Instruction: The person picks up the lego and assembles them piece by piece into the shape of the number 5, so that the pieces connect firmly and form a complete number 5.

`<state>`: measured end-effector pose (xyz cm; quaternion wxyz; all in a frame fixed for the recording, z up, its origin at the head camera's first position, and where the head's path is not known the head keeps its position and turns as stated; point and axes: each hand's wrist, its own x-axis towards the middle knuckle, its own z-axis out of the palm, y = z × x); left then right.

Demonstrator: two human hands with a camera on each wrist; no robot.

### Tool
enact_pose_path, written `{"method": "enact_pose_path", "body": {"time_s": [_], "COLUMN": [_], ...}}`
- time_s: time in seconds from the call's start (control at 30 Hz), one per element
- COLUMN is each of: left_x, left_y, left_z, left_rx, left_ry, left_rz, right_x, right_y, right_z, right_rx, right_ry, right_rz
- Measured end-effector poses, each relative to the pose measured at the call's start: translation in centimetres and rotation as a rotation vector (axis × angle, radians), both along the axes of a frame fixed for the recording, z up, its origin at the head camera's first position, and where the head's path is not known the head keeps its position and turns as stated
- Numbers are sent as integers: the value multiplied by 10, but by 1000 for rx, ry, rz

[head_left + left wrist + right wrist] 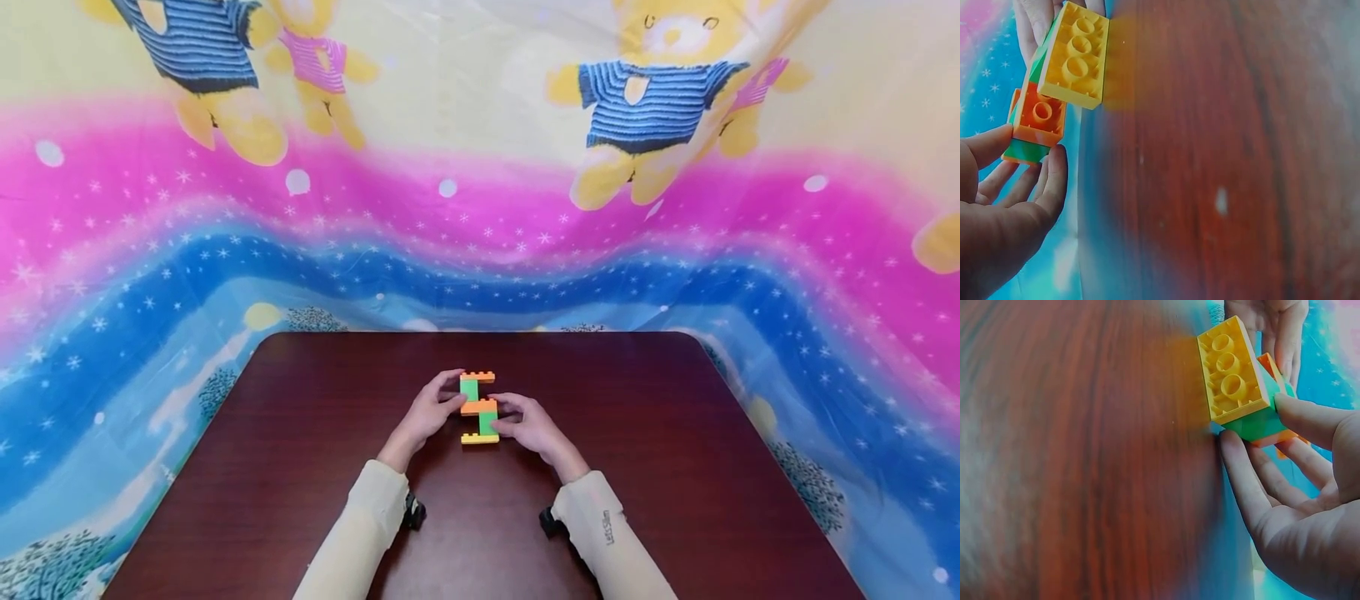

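Both hands hold one toy-brick build, shaped like a stepped S. From the top down it has an orange brick (480,377), a green brick (468,389), another orange brick (478,407), a second green brick (487,424) and a yellow brick (480,440). My left hand (431,410) pinches the upper green part from the left, thumb in front. On the right, my right hand (531,423) grips the lower green brick between thumb and fingers. Both wrist views show the hollow underside of the yellow brick (1075,56), with its row of round tubes.
A dark reddish-brown table (300,483) lies under the hands. Behind it and at its sides hangs a colourful cloth (480,208) printed with bears and snowflakes. Dark wrist devices (552,522) sit at the pale sleeves (600,508).
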<state>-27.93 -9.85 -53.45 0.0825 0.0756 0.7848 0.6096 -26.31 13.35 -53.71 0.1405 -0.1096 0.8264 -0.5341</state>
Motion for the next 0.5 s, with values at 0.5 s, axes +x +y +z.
{"method": "enact_pose_path", "body": {"time_s": [0.5], "left_x": [-4], "left_y": [-2], "left_z": [-5], "left_rx": [6], "left_ry": [-75], "left_rz": [-29], "right_x": [-3], "right_y": [3], "right_z": [-6], "right_rx": [-18], "right_ry": [-39], "right_rz": [13]}}
